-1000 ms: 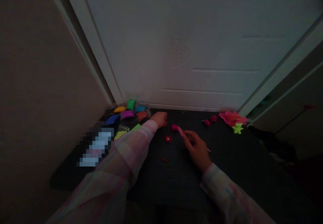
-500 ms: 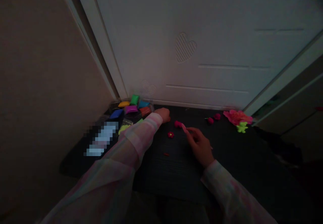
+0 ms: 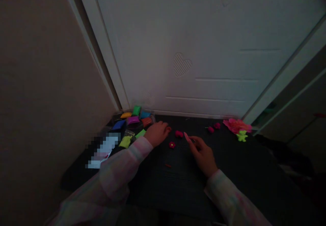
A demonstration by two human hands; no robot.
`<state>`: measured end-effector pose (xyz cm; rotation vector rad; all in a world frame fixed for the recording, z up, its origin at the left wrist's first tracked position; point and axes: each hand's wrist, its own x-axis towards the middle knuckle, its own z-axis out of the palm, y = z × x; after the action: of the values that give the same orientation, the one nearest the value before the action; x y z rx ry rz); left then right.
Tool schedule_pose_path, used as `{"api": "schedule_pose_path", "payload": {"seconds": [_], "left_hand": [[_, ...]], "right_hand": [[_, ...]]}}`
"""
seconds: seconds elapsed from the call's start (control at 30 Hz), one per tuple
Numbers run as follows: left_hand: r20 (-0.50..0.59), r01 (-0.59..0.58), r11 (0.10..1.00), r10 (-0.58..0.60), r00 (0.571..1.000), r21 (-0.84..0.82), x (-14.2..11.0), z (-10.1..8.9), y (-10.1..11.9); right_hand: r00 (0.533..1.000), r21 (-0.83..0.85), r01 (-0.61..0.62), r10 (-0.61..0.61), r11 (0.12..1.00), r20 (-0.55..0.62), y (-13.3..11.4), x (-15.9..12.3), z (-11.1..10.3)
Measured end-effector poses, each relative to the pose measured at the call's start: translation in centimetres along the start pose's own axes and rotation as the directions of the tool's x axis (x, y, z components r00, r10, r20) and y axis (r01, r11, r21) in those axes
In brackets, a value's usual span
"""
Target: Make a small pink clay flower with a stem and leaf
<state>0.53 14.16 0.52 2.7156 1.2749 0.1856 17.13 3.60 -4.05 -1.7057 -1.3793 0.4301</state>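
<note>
My left hand (image 3: 156, 133) is at the middle of the dark table, fingers curled at a small orange-brown lump (image 3: 168, 129) that looks like modelling clay. In my right hand (image 3: 203, 154) is a pink pointed modelling tool (image 3: 187, 137), its tip up and to the left. Just beyond that tip lies a dark pink bow-shaped piece (image 3: 179, 134). A small red flower with a pale centre (image 3: 172, 145) rests between the hands. Closer to me is a thin reddish strip (image 3: 168, 165).
Several coloured clay packets (image 3: 132, 120) lie at the back left, near a blurred bright screen (image 3: 104, 151). At the right are dark pink round pieces (image 3: 211, 129), a pink artificial flower (image 3: 233, 125) and a yellow-green figure (image 3: 241, 136). A white door (image 3: 214, 93) stands behind the table.
My left hand and forearm have swung left and toward me, uncovering more of the green packets. The right hand still holds the pink tool. The view has tilted up slightly.
</note>
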Motion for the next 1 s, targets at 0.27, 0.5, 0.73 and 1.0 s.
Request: {"api": "schedule_pose_path", "payload": {"seconds": [0.27,0.5,0.73,1.0], "left_hand": [[0.073,-0.161,0.954,0.185,0.98,-0.252,-8.8,4.0,0.9],[0.064,-0.211,0.893,0.257,0.964,-0.398,-7.5,4.6,0.2],[0.006,-0.272,0.791,0.329,0.944,-0.549,-6.5,4.6,-0.9],[-0.06,0.061,0.615,-0.175,0.983,-0.786,-5.2,4.8,-1.7]], "right_hand": [[0.997,-0.085,-0.022,0.028,0.996,0.072,0.4,0.1,0.4],[0.982,-0.339,-0.006,0.07,0.941,0.177,1.4,0.4,-0.2],[0.979,-0.533,0.119,-0.011,0.838,0.203,1.0,0.3,-0.4],[0.844,-0.441,0.438,-0.19,0.783,0.501,-2.3,-4.4,1.6]]}}
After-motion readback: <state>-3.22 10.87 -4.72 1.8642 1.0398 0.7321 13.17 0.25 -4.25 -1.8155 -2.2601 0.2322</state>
